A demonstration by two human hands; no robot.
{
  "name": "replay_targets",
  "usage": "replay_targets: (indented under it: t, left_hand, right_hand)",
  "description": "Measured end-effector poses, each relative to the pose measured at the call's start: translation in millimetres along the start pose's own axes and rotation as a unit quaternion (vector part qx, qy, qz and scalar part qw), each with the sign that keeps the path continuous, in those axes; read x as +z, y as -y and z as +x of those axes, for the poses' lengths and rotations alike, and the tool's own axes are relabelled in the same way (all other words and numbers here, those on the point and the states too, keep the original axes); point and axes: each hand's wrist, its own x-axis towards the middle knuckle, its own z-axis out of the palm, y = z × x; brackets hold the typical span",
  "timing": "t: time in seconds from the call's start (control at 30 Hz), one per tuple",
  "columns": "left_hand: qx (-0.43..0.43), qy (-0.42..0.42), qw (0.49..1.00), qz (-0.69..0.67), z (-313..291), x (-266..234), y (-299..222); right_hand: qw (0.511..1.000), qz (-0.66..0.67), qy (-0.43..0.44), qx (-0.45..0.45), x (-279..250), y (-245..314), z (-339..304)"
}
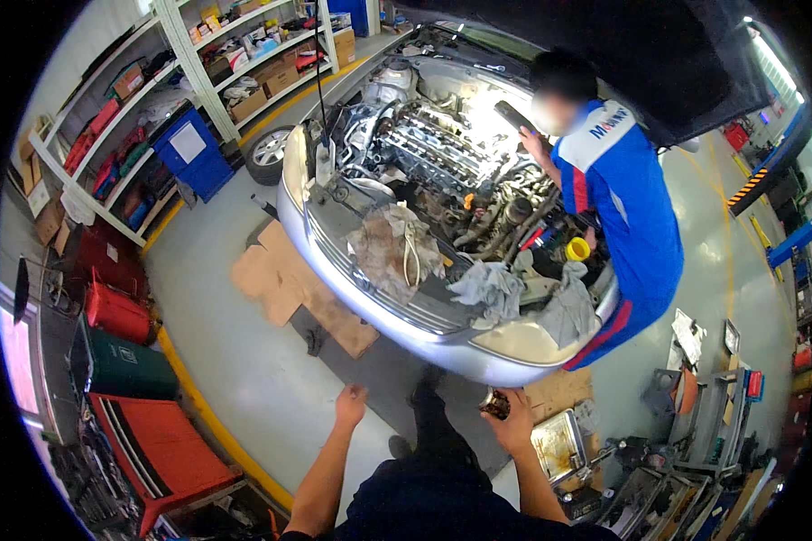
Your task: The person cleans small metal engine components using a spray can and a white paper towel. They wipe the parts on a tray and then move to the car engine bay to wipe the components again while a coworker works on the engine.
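My right hand (514,418) grips a small, dark, oily metal part (493,404), roughly cylindrical with brownish shiny spots; its exact kind is too small to tell. It is held in front of the silver car's bumper (406,335). Off to the left, my left hand (351,405) hangs in the air with its fingers curled in, and nothing shows in it. Beyond both hands lies the open engine bay, where the uncovered engine (438,149) shows rows of metal parts. Grey rags (489,287) and a stained cloth (390,248) lie over the car's front edge.
A co-worker in blue overalls (636,216) leans over the bay at the right, holding a dark lamp (512,115). Cardboard (311,293) covers part of the floor. An oily tray (558,446) is by my right forearm; a red cart (158,451) stands left.
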Motion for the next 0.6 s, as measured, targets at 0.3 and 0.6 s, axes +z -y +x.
replay_targets:
  t: [0.3, 0.6]
  left_hand:
    - [0.149, -0.028, 0.982, 0.112, 197.5, 65.3, -256.2]
    - [0.149, 0.101, 0.953, 0.244, 265.0, 69.6, -294.2]
  right_hand:
    - [0.995, 0.026, 0.09, 0.035, 44.8, 44.8, 147.5]
    - [0.995, 0.006, 0.007, 0.096, 45.0, 87.1, 209.3]
